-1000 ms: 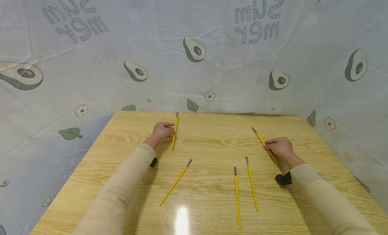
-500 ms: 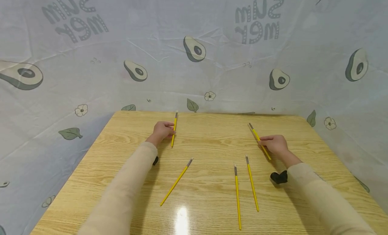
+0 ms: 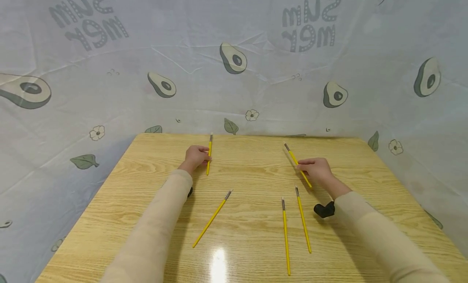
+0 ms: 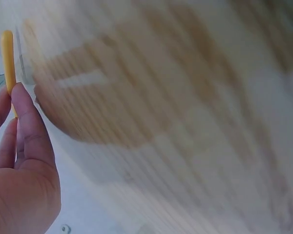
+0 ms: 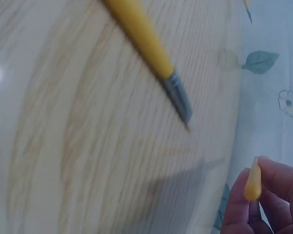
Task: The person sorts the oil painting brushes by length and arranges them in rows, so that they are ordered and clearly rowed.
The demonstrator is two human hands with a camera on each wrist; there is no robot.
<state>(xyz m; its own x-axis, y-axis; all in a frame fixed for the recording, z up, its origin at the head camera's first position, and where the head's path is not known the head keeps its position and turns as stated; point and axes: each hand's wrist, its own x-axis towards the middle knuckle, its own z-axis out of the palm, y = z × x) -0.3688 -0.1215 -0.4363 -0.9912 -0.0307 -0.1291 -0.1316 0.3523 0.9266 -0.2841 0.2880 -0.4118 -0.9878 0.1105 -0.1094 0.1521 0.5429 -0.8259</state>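
Near the table's far edge, my left hand pinches a slim yellow-handled paintbrush between thumb and fingers, its tip pointing away from me. The yellow handle end sticks up above the fingertips in the left wrist view. On the right, my right hand pinches another paintbrush, which slants with its tip toward the far left. Its rounded handle end faces the right wrist camera. Closer to me, two paintbrushes lie side by side, and one more paintbrush lies slanted left of centre.
The wood-grain table carries everything. Black wrist-worn pieces show below the sleeves. A pale curtain printed with avocados and leaves hangs behind the table and along its sides. Glare marks the near tabletop.
My right hand has moved left and slightly farther away, carrying its paintbrush toward the middle. My left hand and its paintbrush have barely shifted. The three lying paintbrushes stay in place.
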